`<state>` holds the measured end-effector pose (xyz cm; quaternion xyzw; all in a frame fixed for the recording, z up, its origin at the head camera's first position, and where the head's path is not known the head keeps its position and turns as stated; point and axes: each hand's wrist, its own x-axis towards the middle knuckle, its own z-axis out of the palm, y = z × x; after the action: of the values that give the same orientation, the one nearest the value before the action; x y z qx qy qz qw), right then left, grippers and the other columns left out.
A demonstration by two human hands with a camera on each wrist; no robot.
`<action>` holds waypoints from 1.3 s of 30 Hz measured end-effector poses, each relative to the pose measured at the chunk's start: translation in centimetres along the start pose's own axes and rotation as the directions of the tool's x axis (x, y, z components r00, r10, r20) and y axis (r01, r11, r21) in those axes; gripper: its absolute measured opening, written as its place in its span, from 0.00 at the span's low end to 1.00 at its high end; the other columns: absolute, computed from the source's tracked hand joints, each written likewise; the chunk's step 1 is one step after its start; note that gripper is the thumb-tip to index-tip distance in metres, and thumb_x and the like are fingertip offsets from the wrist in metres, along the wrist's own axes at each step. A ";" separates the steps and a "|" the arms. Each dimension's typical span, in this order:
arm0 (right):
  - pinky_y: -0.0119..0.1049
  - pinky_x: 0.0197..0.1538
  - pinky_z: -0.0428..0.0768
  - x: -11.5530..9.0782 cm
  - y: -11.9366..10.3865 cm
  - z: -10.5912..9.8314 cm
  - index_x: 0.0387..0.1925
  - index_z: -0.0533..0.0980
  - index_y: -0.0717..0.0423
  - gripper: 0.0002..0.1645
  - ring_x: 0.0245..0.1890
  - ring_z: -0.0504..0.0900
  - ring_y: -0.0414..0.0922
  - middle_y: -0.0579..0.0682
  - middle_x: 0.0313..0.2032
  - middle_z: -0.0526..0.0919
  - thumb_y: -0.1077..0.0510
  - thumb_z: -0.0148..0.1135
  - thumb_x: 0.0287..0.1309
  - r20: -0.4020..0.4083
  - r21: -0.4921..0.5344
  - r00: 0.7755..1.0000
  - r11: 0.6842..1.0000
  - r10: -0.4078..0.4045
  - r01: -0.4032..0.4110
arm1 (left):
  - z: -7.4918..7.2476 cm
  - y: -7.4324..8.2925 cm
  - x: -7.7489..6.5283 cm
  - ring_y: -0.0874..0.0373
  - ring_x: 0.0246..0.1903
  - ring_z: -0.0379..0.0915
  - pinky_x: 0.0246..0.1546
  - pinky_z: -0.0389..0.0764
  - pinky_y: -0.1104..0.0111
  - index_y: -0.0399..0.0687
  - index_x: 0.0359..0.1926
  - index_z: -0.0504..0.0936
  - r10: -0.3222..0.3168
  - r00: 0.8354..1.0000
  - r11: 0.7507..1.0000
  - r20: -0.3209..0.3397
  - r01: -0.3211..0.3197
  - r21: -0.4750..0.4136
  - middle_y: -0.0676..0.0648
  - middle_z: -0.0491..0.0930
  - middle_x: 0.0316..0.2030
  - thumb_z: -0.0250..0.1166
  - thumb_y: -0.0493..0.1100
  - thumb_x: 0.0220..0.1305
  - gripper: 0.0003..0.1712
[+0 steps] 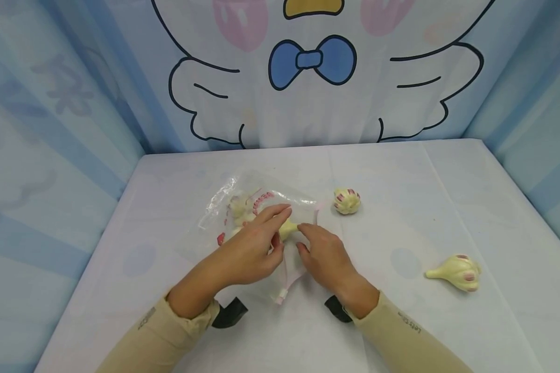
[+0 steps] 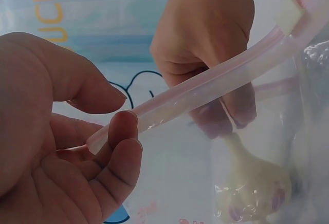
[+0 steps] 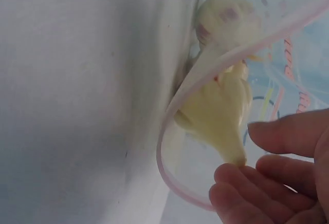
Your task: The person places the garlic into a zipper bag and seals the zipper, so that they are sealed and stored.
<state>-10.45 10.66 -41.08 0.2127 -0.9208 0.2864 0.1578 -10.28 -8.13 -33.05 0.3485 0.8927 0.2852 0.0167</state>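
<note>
A clear zip bag with a pink slider strip lies open on the table, red print on its film. Inside is a garlic bulb, its stem at the fingertips of my right hand. In the right wrist view, that hand's thumb stands apart from the stem while the fingers touch its tip. Another garlic bulb lies deeper in the bag, seen through the film. My left hand holds the bag's mouth, the strip caught between its curled fingers; its thumb is off the strip.
One loose garlic bulb lies just right of the bag. A second loose bulb rests farther right, stem pointing left. The white-covered table is bounded by printed curtains at the back and sides.
</note>
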 end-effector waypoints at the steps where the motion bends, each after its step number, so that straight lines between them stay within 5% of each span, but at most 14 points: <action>1: 0.50 0.54 0.79 0.0 0.0 0.0 0.50 0.79 0.71 0.21 0.51 0.83 0.56 0.63 0.48 0.85 0.67 0.71 0.55 0.020 0.022 1.000 1.000 0.006 -0.006 | 0.0 0.0 0.0 0.61 0.33 0.69 0.36 0.75 0.71 0.29 0.70 0.65 -0.004 1.000 1.000 0.002 0.004 0.001 0.37 0.64 0.69 0.58 0.31 0.64 0.34; 8: 0.50 0.57 0.77 0.3 -0.2 -0.2 0.56 0.78 0.69 0.23 0.54 0.81 0.55 0.61 0.52 0.83 0.63 0.68 0.59 0.144 0.153 0.989 0.986 0.045 -0.067 | 0.1 0.0 0.1 0.60 0.34 0.70 0.37 0.76 0.72 0.29 0.70 0.65 -0.009 1.000 1.000 0.013 0.009 -0.004 0.37 0.63 0.70 0.57 0.31 0.64 0.33; 19: 0.51 0.62 0.73 1.2 -0.5 0.3 0.61 0.75 0.70 0.26 0.59 0.78 0.55 0.62 0.57 0.80 0.63 0.64 0.63 0.290 0.159 0.956 0.984 0.037 -0.086 | 0.2 0.0 0.1 0.58 0.41 0.73 0.40 0.77 0.70 0.28 0.70 0.65 -0.005 1.000 1.000 0.011 0.005 -0.018 0.37 0.63 0.70 0.57 0.30 0.63 0.33; 31: 0.47 0.60 0.74 1.7 -0.7 0.5 0.65 0.75 0.60 0.27 0.56 0.79 0.48 0.54 0.59 0.80 0.60 0.63 0.64 0.341 0.249 0.938 0.956 0.060 -0.152 | 0.1 -0.1 0.0 0.58 0.41 0.73 0.39 0.76 0.71 0.28 0.70 0.65 0.016 1.000 1.000 0.004 -0.015 -0.026 0.36 0.63 0.70 0.55 0.30 0.63 0.33; 39: 0.50 0.64 0.70 1.5 -0.5 0.5 0.64 0.75 0.64 0.28 0.62 0.75 0.51 0.56 0.60 0.79 0.60 0.63 0.63 0.358 0.230 0.927 0.951 0.116 -0.207 | 0.0 0.0 0.0 0.58 0.37 0.72 0.39 0.76 0.70 0.27 0.70 0.65 0.016 1.000 0.999 0.003 -0.016 -0.041 0.37 0.63 0.70 0.55 0.30 0.63 0.33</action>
<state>-11.62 9.57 -40.58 0.2007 -0.9023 0.3772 -0.0575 -10.27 -8.12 -33.03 0.3556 0.8838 0.3033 0.0230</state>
